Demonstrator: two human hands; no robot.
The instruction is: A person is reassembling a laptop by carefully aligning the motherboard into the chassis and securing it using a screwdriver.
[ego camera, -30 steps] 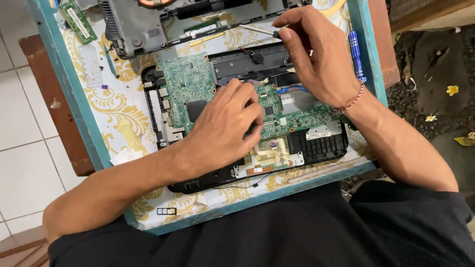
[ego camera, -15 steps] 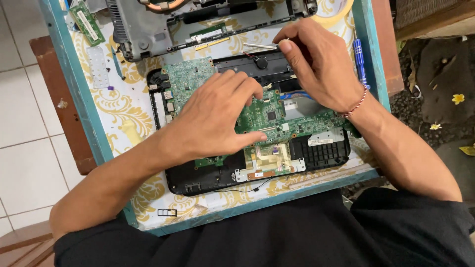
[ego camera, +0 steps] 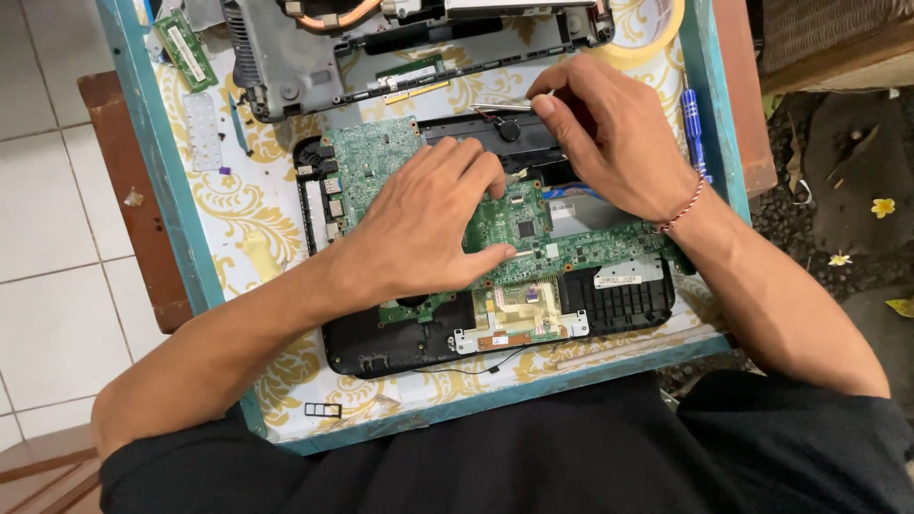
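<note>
1. White floor tiles (ego camera: 48, 219) lie to the left of a small table (ego camera: 157, 190) with a teal rim and a white-and-gold patterned top; dark ground with fallen yellow flowers (ego camera: 884, 206) lies to the right.
2. One green circuit board (ego camera: 381, 162) sits in an opened black laptop base (ego camera: 400, 347) at the middle of the table.
3. One left hand (ego camera: 428, 228) lies palm down on the board, fingers spread and slightly bent, closed on nothing.
4. One right hand (ego camera: 619, 143) hovers at the base's upper right edge, its thumb and forefinger pinched on thin metal tweezers (ego camera: 500, 108) that point left over the black strip (ego camera: 476, 128) above the board. A red-and-white string bracelet (ego camera: 681, 211) circles its wrist.
5. One white rectangular label (ego camera: 628, 274) sits on the lower right of the base, above a black ribbed grille (ego camera: 619, 305); its print is too small to tell.
6. One grey laptop shell (ego camera: 276, 67) with a copper pipe (ego camera: 328, 19) lies at the table's far edge.
7. One green memory stick (ego camera: 186, 49) rests at the top left corner, near a pale perforated plate (ego camera: 203, 131).
8. One blue-handled screwdriver (ego camera: 693, 133) lies along the right rim, beside a yellow tape roll (ego camera: 657, 43).
9. One small dark slotted tray (ego camera: 322, 410) lies near the front edge.
</note>
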